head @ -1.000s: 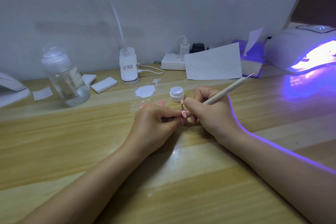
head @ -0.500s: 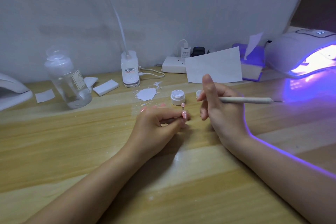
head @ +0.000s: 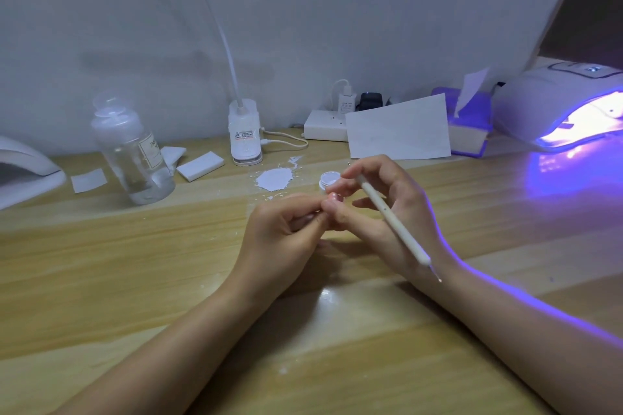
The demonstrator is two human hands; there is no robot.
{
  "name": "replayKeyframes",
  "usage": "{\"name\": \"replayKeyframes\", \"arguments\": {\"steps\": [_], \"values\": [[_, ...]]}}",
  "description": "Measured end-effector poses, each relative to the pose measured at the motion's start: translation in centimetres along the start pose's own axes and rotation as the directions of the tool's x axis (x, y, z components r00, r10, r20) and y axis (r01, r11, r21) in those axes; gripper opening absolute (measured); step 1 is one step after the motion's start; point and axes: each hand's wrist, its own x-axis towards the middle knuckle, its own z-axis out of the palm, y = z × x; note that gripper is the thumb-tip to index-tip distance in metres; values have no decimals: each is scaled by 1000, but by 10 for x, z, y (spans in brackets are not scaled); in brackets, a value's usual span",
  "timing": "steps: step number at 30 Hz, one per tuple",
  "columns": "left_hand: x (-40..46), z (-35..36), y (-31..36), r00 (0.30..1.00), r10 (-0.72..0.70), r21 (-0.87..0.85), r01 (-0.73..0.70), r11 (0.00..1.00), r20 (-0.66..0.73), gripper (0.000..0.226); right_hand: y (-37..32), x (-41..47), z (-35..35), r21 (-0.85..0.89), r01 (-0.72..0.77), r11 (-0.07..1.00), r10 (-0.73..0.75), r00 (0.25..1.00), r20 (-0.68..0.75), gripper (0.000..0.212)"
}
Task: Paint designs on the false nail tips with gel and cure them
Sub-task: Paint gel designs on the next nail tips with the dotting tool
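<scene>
My left hand point(head: 286, 232) pinches a small pink false nail tip point(head: 332, 199) between thumb and fingertips at the middle of the wooden table point(head: 135, 273). My right hand point(head: 387, 212) meets it from the right and touches the tip. It holds a white dotting pen point(head: 391, 217) laid across the palm, metal point aimed back toward my wrist. A small open white gel jar point(head: 328, 177) stands just behind the fingers, partly hidden. At the far right a white curing lamp point(head: 556, 101) glows violet.
A clear bottle point(head: 131, 152) stands at the left beside white blocks point(head: 200, 161) and paper scraps. A desk lamp base point(head: 245, 131), power strip point(head: 325, 126), sheet of paper point(head: 399, 128) and purple tissue box point(head: 468, 131) line the wall. A white smear point(head: 273, 178) marks the table. Another white device point(head: 23, 168) sits far left.
My right hand has swung the pen round from pointing right to pointing back at my wrist. It has closed in on the nail tip held by my left hand.
</scene>
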Motion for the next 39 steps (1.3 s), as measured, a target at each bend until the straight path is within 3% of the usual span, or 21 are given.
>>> {"name": "replayKeyframes", "arguments": {"steps": [4,7,12,15,18,22,26,39], "values": [[-1,1,3,999,-29,-47,28,999,-22,11,0,0,1,-35,18,999,-19,1000,-19,25],[-1,1,2,1000,-16,-31,16,999,-10,24,1,0,2,-61,37,997,-40,998,-44,23],[0,0,5,996,-16,-55,11,998,-89,16,1,3,-1,74,40,996,-30,991,-129,29],[7,-11,6,967,145,117,-123,986,-208,17,3,5,-3,132,33,991,-8,982,-186,26],[15,-26,0,950,271,429,-181,885,-158,27,3,8,-4,123,36,992,-11,979,-202,25],[17,-36,-15,994,106,473,-83,877,-22,48,2,14,-3,63,49,997,-38,986,-164,25],[18,-40,-23,998,54,488,-65,870,37,57,5,17,1,-23,20,1000,-22,998,-67,24],[22,-41,-29,998,35,440,-54,896,51,29,19,22,8,-248,7,969,10,998,67,25]]}}
